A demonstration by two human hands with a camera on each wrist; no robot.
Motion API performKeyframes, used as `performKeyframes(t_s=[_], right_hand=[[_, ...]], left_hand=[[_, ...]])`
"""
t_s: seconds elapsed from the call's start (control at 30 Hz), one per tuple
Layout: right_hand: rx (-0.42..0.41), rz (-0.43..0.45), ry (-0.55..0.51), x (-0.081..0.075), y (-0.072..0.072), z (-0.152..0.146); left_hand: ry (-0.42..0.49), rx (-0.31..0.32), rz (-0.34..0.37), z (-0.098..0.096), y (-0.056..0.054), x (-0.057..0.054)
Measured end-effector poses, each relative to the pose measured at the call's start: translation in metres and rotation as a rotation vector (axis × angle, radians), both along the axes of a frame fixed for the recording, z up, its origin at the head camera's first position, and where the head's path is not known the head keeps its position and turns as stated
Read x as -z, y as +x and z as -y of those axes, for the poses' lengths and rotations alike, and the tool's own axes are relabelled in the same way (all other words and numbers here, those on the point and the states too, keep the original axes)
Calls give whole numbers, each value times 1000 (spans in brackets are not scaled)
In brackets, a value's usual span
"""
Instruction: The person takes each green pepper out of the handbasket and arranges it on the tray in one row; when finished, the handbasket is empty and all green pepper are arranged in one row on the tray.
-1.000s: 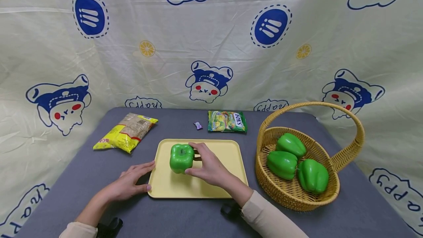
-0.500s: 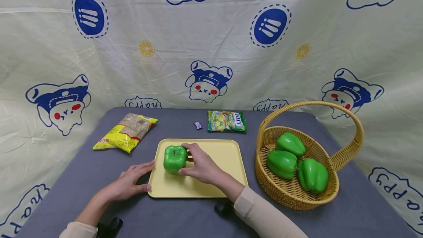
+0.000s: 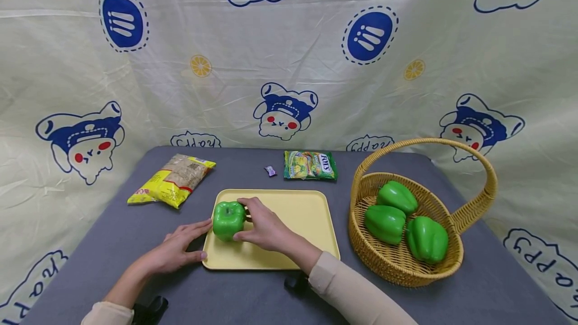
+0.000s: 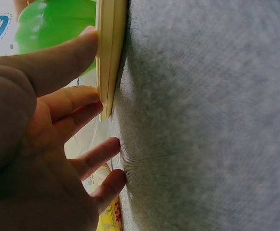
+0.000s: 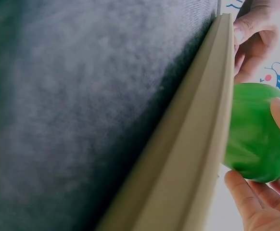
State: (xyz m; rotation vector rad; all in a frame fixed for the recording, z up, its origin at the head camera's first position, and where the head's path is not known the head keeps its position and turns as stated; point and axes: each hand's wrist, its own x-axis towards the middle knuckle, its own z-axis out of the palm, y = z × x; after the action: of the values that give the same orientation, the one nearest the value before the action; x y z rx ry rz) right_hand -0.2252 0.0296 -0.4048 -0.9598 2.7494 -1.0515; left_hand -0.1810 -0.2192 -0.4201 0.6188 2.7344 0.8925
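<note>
A glossy, lobed green pepper (image 3: 228,220), gripped by the right hand (image 3: 265,228), was at the left end of a smooth, pale-yellow rectangular tray (image 3: 307,219). The left hand (image 3: 175,250), fingers spread, touched the tray's edge. Rightward stood a tan woven basket (image 3: 383,266).

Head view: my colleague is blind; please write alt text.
A person's right hand holds a green pepper at the left end of a yellow tray; the left hand touches its edge. A basket with three more peppers stands right; a yellow bag and green packet lie behind.
</note>
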Motion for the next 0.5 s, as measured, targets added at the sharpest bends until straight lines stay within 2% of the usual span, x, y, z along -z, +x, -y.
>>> performKeyframes(t_s=[0.13, 0.37, 0.5], right_hand=[[-1, -7, 8, 0, 0, 5], [6, -10, 47, 0, 1, 13], [7, -27, 59, 0, 0, 16]], left_hand=[[-2, 1, -12, 0, 0, 1], [-1, -7, 13, 0, 0, 1], [-13, -4, -14, 0, 0, 1]])
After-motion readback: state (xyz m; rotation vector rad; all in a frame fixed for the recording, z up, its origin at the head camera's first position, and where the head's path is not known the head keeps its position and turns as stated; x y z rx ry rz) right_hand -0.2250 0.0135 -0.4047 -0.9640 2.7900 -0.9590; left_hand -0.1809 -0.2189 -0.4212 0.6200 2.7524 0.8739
